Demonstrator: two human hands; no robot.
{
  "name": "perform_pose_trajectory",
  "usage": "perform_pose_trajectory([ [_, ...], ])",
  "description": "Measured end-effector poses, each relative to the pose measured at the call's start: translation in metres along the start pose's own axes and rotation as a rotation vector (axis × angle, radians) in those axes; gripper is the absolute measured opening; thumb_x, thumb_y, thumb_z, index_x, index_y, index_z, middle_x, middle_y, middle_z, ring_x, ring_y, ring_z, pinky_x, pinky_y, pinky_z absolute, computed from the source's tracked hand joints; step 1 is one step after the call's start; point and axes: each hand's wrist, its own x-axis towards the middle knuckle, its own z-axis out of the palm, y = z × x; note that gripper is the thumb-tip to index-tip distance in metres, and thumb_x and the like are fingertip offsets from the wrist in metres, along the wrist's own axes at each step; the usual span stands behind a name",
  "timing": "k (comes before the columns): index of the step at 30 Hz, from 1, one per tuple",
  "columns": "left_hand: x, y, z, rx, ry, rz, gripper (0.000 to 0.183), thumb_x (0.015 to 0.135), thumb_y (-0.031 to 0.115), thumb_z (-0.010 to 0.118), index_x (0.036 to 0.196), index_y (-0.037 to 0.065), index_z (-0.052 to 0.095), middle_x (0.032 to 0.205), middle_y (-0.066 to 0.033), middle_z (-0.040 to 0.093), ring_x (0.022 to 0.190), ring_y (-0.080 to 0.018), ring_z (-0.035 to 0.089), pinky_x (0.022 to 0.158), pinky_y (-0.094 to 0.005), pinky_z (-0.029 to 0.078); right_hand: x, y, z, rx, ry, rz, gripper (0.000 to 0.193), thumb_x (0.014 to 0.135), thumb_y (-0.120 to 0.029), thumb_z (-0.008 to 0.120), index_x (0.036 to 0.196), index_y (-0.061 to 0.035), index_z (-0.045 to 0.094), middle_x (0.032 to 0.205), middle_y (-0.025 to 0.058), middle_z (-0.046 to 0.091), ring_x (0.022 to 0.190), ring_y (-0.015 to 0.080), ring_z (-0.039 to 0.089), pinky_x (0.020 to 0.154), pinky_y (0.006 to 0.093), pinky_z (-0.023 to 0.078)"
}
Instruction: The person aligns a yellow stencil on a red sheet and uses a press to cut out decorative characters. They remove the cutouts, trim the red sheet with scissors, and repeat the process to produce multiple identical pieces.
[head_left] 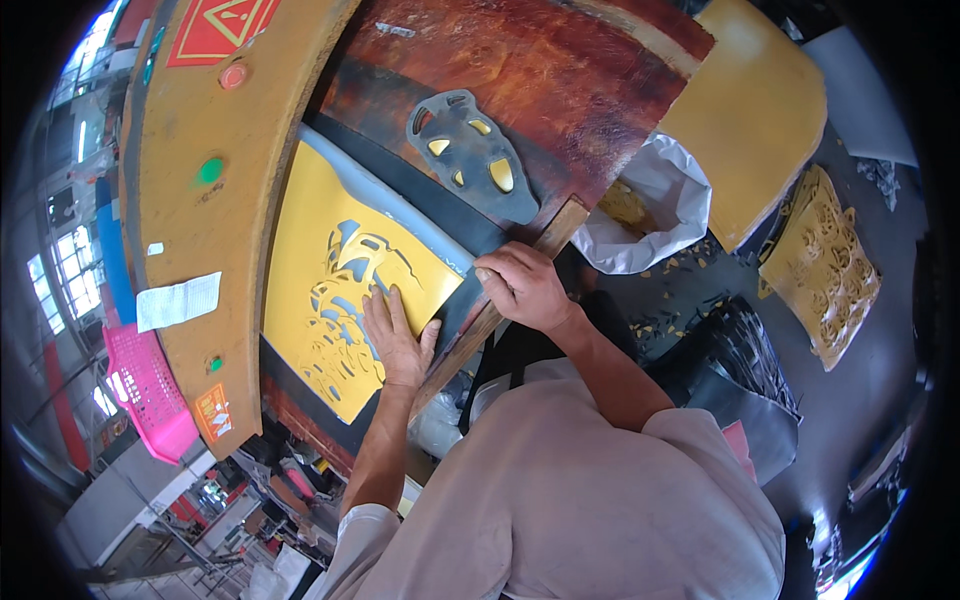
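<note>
A yellow sheet (pixel 300 235) with a grey underside lies on the dark work surface, its middle full of cut-out holes. My left hand (pixel 398 338) rests flat on it beside the holes, fingers spread. At the sheet's near right corner, my right hand (pixel 527 288) is closed, thumb and fingers at the edge; they appear to pinch the corner, though the fingertips are partly hidden. Beyond the sheet lies a dark, elongated plate (pixel 465 155) with several openings, yellow showing through some. A wooden strip (pixel 465 345) runs along the near edge, below my right hand.
On the left stands a machine's orange-brown beam (pixel 225 120) with a red button (pixel 233 76) and green buttons. A pink basket (pixel 150 390) hangs beyond it. To the right are a white sack (pixel 655 215), yellow sheets (pixel 760 110), a perforated offcut (pixel 825 270) and floor scraps.
</note>
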Motion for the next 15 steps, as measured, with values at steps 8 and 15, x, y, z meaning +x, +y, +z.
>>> perform_pose_trajectory([
  [8, 0.004, 0.07, -0.13, -0.835, 0.021, -0.344, 0.035, 0.105, 0.025, 0.066, 0.079, 0.001, 0.066, 0.071, -0.008, 0.065, 0.065, -0.0278, 0.063, 0.069, -0.0384, 0.053, 0.001, 0.001, 0.015, -0.301, -0.009, -0.166, 0.008, 0.084, -0.012, 0.074, 0.091, -0.0109, 0.07, 0.079, 0.0036, 0.064, 0.073, 0.025, 0.066, 0.062, 0.0378, 0.054],
  [15, -0.048, 0.148, -0.274, -2.254, -0.264, 0.581, 0.058, 0.11, 0.044, 0.052, 0.061, 0.013, 0.044, 0.056, -0.001, 0.047, 0.047, -0.017, 0.047, 0.055, -0.0415, 0.042, 0.0, 0.005, 0.022, -0.364, -0.033, -0.214, 0.004, 0.086, -0.011, 0.07, 0.09, -0.0119, 0.071, 0.079, 0.0059, 0.064, 0.074, 0.0301, 0.066, 0.064, 0.0411, 0.054],
])
